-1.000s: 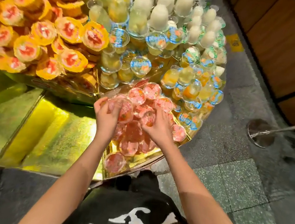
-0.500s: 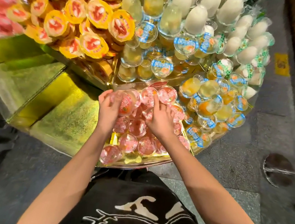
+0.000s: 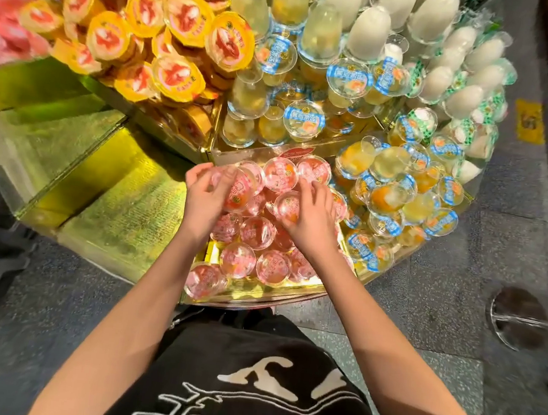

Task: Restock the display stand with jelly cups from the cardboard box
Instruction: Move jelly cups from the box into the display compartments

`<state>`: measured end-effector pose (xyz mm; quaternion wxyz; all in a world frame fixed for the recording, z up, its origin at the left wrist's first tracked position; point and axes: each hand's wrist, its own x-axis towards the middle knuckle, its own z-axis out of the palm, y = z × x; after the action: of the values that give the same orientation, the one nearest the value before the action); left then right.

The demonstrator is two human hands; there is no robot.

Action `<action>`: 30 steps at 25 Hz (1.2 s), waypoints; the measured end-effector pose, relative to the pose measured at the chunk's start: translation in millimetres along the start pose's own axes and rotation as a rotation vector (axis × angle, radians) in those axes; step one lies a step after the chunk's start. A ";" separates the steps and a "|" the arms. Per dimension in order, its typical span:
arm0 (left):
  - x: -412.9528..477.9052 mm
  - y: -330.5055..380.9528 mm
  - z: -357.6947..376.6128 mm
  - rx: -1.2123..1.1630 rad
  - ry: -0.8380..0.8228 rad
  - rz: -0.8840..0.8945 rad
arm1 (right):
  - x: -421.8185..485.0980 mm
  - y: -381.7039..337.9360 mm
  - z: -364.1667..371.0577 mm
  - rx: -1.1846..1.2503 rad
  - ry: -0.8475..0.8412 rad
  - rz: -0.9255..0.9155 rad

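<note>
Pink-lidded clear plastic jelly cups (image 3: 257, 233) lie heaped in the nearest tray of the gold tiered display stand (image 3: 121, 202), where the left hand (image 3: 203, 198) curls round one cup and the right hand (image 3: 312, 220) grips another, hemmed in by yellow-lidded cups (image 3: 175, 74) behind and blue-labelled clear cups (image 3: 388, 193) to the right.

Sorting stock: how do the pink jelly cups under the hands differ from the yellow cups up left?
The pink jelly cups are clear with pink lids; the yellow cups have yellow bodies and red printed lids. Pink ones sit in the front compartment; yellow ones are heaped behind. Both are round.
</note>
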<state>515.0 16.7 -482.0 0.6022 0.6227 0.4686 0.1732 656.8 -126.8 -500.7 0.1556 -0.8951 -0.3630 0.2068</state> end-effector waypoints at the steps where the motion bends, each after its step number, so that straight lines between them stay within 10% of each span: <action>1: 0.5 -2.5 0.0 0.023 -0.023 0.003 | -6.9 3.0 -4.0 0.084 0.052 0.036; 7: -10.2 -12.7 8.5 0.209 -0.172 -0.015 | -44.9 -1.9 -18.1 0.499 -0.100 -0.041; 13: -19.8 -27.2 17.8 0.251 -0.213 -0.122 | -46.7 -24.2 -8.6 0.358 -0.199 -0.292; 30: -26.6 -50.4 -15.1 -0.121 -0.153 -0.163 | -45.6 -24.1 24.7 0.222 -0.257 -0.140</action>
<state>471.0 -3.8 -515.5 0.6847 0.5566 0.4590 0.1036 601.0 -139.7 -500.0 0.2199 -0.8111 -0.4163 0.3470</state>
